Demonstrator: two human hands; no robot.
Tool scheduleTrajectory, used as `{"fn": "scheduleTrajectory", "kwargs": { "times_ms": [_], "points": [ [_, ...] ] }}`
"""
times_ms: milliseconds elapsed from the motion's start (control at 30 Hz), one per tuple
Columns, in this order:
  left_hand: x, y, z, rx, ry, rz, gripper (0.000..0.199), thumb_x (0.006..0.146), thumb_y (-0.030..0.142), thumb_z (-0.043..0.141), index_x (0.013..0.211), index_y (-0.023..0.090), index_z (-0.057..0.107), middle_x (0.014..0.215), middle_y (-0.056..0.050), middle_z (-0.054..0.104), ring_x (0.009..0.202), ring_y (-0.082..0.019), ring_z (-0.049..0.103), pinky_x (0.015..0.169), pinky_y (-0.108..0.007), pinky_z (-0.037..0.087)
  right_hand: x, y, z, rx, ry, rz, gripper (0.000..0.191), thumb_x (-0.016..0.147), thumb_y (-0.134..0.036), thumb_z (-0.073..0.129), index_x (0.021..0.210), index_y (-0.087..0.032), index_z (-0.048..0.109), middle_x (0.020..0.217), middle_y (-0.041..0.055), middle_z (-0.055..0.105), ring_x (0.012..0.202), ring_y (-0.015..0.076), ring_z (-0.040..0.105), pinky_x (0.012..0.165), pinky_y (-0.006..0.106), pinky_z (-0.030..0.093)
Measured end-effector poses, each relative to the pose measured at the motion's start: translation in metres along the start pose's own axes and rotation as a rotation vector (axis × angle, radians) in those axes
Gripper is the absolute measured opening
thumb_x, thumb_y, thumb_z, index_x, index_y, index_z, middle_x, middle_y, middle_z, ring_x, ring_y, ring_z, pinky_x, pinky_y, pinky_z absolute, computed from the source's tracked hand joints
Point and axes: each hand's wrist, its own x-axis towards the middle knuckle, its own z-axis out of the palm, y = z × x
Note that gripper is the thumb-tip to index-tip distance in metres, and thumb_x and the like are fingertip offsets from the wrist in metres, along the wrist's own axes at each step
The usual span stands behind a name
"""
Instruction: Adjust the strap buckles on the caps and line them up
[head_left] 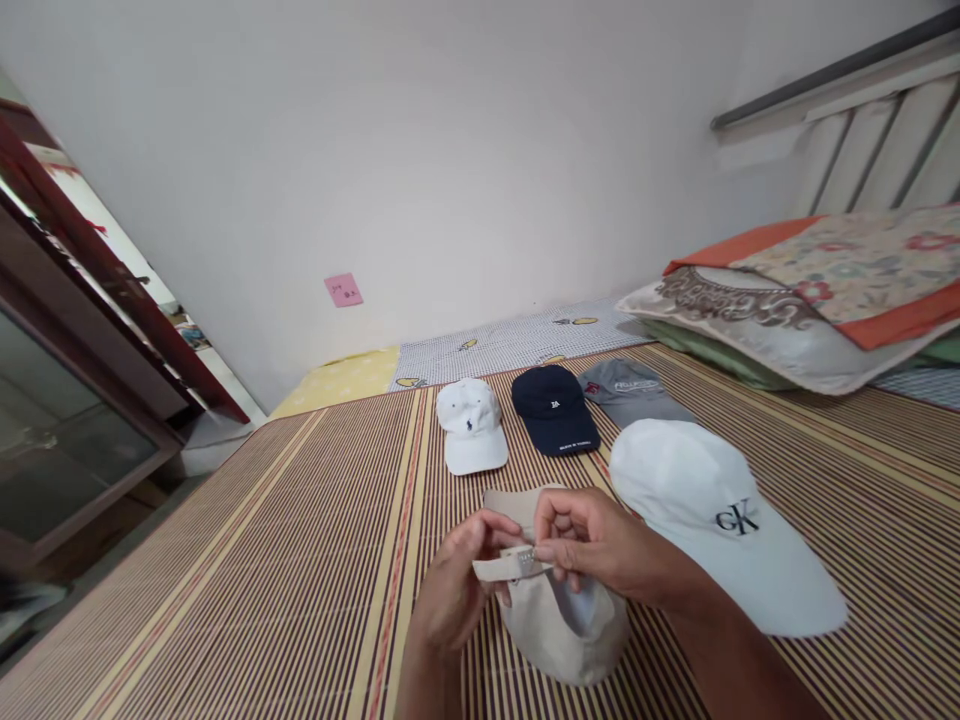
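Observation:
A beige baseball cap [566,640] lies on the striped mat with its back toward me and its brim [517,500] pointing away. Across the cap's back opening runs an adjustable strap [495,569] with a small metal-looking buckle [527,556]. My left hand [465,575] is closed on the strap's left part, fingers curled behind it. At the buckle, my right hand [592,545] pinches the strap between thumb and fingers. Some fingertips are hidden behind the strap. A large white cap with black letters [690,490] rests just right of my right hand.
Beyond my hands sit a white cap [471,425], a navy cap [551,405] and a grey cap [634,390]. Stacked pillows [787,320] lie at the right, below a bed rail [832,75]. A pink note [343,290] is on the wall; a glass-fronted cabinet [67,440] stands left.

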Motion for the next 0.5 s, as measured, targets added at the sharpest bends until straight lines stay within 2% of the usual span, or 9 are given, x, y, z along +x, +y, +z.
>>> {"fn": "scheduleTrajectory", "kwargs": {
  "times_ms": [67,167,267,400,500],
  "points": [
    [-0.004,0.006,-0.003,0.039,-0.05,-0.005,0.062,0.084,0.075,0.065,0.103,0.017,0.078,0.09,-0.009,0.075,0.07,-0.015,0.064,0.056,-0.023,0.047,0.0,0.0,0.0,0.0,-0.001,-0.006,0.025,0.085,-0.037,0.076,0.079,-0.02,0.058,0.061,-0.005,0.062,0.053,0.0101,0.058,0.052,0.021,0.043],
    [-0.008,0.016,-0.003,0.29,-0.087,0.013,0.059,0.08,0.069,0.074,0.111,0.018,0.077,0.097,-0.009,0.074,0.079,-0.016,0.062,0.065,-0.024,0.045,0.0,0.0,0.0,0.008,-0.012,-0.013,0.025,0.085,-0.036,0.077,0.08,-0.019,0.059,0.062,-0.0053,0.062,0.053,0.0097,0.057,0.053,0.021,0.043],
    [-0.01,0.021,0.003,0.499,-0.118,0.013,0.045,0.079,0.057,0.081,0.101,0.017,0.076,0.087,-0.004,0.067,0.077,-0.014,0.055,0.068,-0.025,0.04,0.001,0.0,0.001,0.025,-0.029,-0.027,0.029,0.082,-0.038,0.08,0.08,-0.019,0.059,0.061,-0.0055,0.062,0.052,0.0099,0.056,0.053,0.021,0.042],
    [-0.01,0.021,0.006,0.49,-0.12,-0.008,0.042,0.081,0.056,0.078,0.078,0.016,0.068,0.068,0.003,0.051,0.064,-0.011,0.04,0.062,-0.026,0.03,0.002,0.003,0.002,0.021,-0.035,-0.039,0.029,0.084,-0.039,0.08,0.08,-0.019,0.059,0.062,-0.0048,0.063,0.052,0.0103,0.056,0.053,0.022,0.043],
    [-0.009,0.019,0.001,0.489,-0.116,-0.008,0.043,0.081,0.058,0.077,0.074,0.017,0.063,0.066,0.003,0.048,0.063,-0.012,0.038,0.061,-0.027,0.027,-0.001,0.003,-0.003,-0.001,-0.046,-0.01,0.029,0.09,-0.046,0.072,0.085,-0.019,0.06,0.068,-0.0022,0.067,0.056,0.0123,0.06,0.056,0.024,0.045]
  ]
}}
